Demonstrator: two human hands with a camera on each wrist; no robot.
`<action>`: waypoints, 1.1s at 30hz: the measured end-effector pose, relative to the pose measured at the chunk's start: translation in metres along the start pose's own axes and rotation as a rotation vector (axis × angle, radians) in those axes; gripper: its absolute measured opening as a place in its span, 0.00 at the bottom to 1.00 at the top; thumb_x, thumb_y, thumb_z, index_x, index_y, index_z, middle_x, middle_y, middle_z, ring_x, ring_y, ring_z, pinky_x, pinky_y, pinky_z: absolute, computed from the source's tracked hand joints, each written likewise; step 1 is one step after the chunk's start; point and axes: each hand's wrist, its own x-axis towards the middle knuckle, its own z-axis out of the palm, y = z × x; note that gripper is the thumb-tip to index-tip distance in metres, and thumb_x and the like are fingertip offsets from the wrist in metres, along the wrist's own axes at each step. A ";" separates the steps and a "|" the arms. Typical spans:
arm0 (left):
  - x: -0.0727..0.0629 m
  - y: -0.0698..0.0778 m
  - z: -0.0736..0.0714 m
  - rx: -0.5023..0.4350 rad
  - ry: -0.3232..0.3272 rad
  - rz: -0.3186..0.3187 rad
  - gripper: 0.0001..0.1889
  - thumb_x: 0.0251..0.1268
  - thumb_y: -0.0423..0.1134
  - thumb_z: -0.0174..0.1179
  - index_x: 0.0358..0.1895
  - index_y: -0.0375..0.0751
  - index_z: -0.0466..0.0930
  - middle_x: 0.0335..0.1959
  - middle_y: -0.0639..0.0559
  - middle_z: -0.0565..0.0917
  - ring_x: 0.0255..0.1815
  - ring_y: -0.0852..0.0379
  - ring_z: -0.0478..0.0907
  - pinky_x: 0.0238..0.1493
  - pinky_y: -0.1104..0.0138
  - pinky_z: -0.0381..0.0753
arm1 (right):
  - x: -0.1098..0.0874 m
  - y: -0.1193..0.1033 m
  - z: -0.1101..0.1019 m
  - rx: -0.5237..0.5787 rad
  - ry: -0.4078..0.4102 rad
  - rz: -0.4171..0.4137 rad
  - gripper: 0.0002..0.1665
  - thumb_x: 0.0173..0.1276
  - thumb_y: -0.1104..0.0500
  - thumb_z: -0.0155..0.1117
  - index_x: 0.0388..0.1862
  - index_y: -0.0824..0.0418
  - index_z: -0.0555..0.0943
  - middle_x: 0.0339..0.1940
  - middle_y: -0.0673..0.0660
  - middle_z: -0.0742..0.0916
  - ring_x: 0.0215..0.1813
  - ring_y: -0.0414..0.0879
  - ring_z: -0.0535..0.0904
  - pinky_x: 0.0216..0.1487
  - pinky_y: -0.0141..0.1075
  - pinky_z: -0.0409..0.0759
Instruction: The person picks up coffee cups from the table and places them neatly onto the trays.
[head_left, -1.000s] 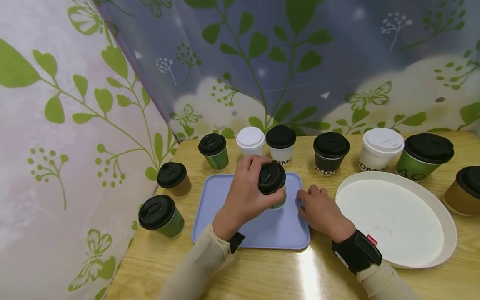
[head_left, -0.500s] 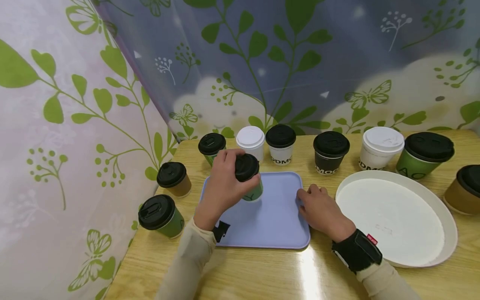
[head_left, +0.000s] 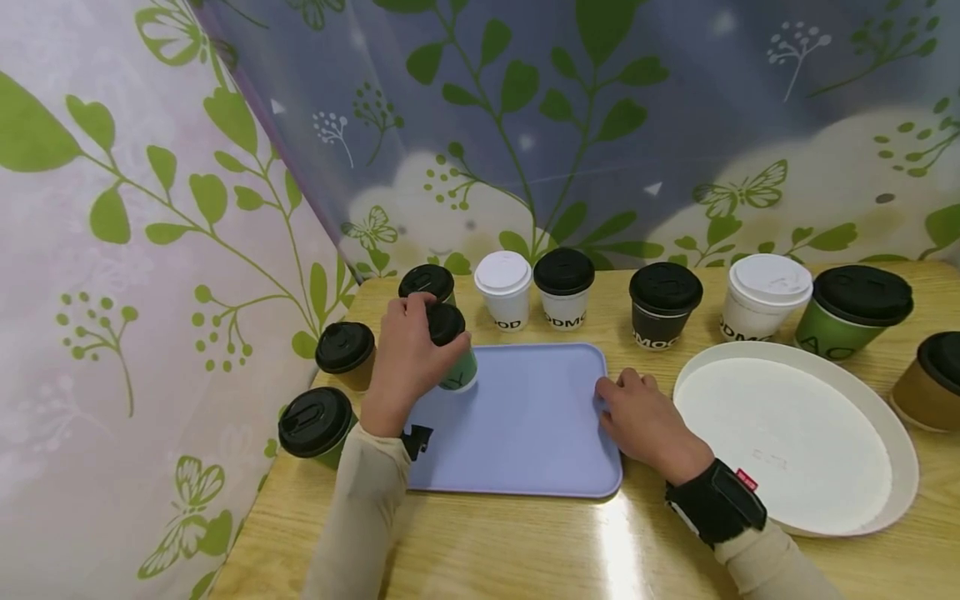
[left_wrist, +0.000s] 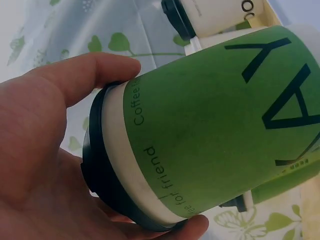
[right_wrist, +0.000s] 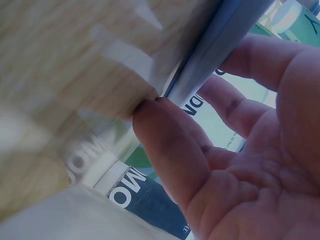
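My left hand (head_left: 407, 354) grips a green paper coffee cup (head_left: 461, 372) by its black lid, thumb and fingers spread around the rim. The cup is over the left part of the lilac tray (head_left: 528, 425); whether its base touches the tray I cannot tell. In the left wrist view, dark lettering shows on the cup's green side (left_wrist: 215, 115). At the tray's right edge rests my right hand (head_left: 648, 421); in the right wrist view its thumb and fingers (right_wrist: 170, 150) pinch the tray's rim (right_wrist: 200, 65).
Behind the tray stand several lidded cups, among them a white-lidded cup (head_left: 503, 292) and a black cup (head_left: 663, 308). Left of the tray are a brown cup (head_left: 347, 354) and a green cup (head_left: 318, 425). A round white tray (head_left: 780, 450) lies to the right, beside another brown cup (head_left: 930, 383).
My left hand has carried the green coffee cup leftward, from the tray's right half to its left part. The right hand has stayed at the tray's edge.
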 end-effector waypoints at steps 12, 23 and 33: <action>0.009 -0.016 0.004 -0.023 0.020 -0.025 0.37 0.65 0.52 0.68 0.70 0.36 0.67 0.69 0.30 0.64 0.64 0.34 0.67 0.62 0.43 0.73 | 0.000 0.000 0.000 0.000 -0.003 0.001 0.15 0.72 0.60 0.67 0.55 0.64 0.82 0.45 0.66 0.79 0.42 0.59 0.74 0.38 0.51 0.78; 0.012 -0.018 0.008 -0.026 0.020 -0.018 0.36 0.66 0.52 0.67 0.70 0.36 0.67 0.68 0.30 0.65 0.64 0.34 0.65 0.64 0.42 0.71 | 0.001 0.001 0.001 -0.008 -0.005 0.001 0.15 0.72 0.60 0.67 0.55 0.64 0.82 0.45 0.66 0.79 0.42 0.59 0.74 0.39 0.51 0.78; 0.015 -0.023 0.011 0.000 0.027 -0.039 0.36 0.66 0.51 0.68 0.71 0.37 0.67 0.68 0.30 0.65 0.63 0.34 0.65 0.63 0.42 0.71 | 0.001 0.002 0.002 -0.005 0.004 -0.008 0.15 0.72 0.60 0.68 0.55 0.64 0.82 0.45 0.66 0.80 0.42 0.59 0.74 0.38 0.50 0.78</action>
